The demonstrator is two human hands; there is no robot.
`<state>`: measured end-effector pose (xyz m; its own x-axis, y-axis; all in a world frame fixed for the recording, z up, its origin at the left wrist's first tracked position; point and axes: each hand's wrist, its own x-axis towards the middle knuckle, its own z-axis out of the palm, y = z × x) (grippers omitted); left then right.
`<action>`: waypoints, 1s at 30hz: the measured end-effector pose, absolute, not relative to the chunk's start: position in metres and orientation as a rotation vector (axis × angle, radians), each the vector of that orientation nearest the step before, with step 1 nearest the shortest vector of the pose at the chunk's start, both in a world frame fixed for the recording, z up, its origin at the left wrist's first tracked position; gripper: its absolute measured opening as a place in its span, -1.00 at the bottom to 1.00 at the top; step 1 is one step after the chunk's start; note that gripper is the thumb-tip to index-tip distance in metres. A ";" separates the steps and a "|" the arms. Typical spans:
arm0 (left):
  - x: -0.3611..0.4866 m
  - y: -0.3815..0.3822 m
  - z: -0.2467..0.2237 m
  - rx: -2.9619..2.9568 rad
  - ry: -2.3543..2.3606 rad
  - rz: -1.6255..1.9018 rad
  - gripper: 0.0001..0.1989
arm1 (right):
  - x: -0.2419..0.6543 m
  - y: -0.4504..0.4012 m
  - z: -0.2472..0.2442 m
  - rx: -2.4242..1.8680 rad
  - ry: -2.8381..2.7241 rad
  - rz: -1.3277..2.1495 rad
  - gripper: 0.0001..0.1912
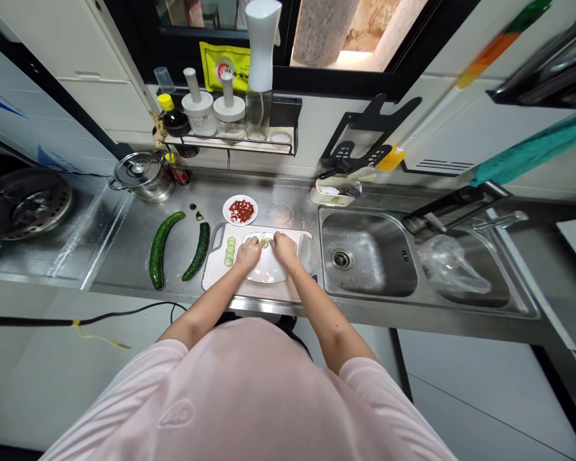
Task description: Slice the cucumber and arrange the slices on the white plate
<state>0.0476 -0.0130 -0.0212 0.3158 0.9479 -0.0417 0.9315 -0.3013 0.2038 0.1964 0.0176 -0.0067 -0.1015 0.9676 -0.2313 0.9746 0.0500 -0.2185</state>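
Note:
A white plate [266, 272] rests on a white cutting board [214, 272]. Over its far part, my left hand [250, 251] and my right hand [285, 246] come close together, fingers pinched on small pale green cucumber slices [265, 243]. The fingers partly cover those slices. On the board, left of my left hand, a short row of round cucumber slices [229, 251] overlaps. A cut cucumber [196, 251] and a longer whole cucumber [162, 250] lie on the counter further left, with small cut-off ends [199, 216] nearby.
Behind the board stands a small plate [227, 214] of chopped red pieces. A lidded steel pot [146, 179] is at the back left, beside the stove burner [24, 205]. To the right are a steel sink [369, 275] and a plastic bag [454, 266]. A rack [259, 146] holds jars.

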 end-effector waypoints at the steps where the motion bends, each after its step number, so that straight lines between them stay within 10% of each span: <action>1: 0.048 -0.013 -0.021 2.384 1.729 0.129 -0.63 | 0.196 0.018 -0.007 2.097 2.256 -0.501 -0.72; 30: 0.047 -0.013 -0.010 2.284 1.737 0.138 -0.64 | 0.190 0.014 -0.003 2.161 2.177 -0.559 -0.70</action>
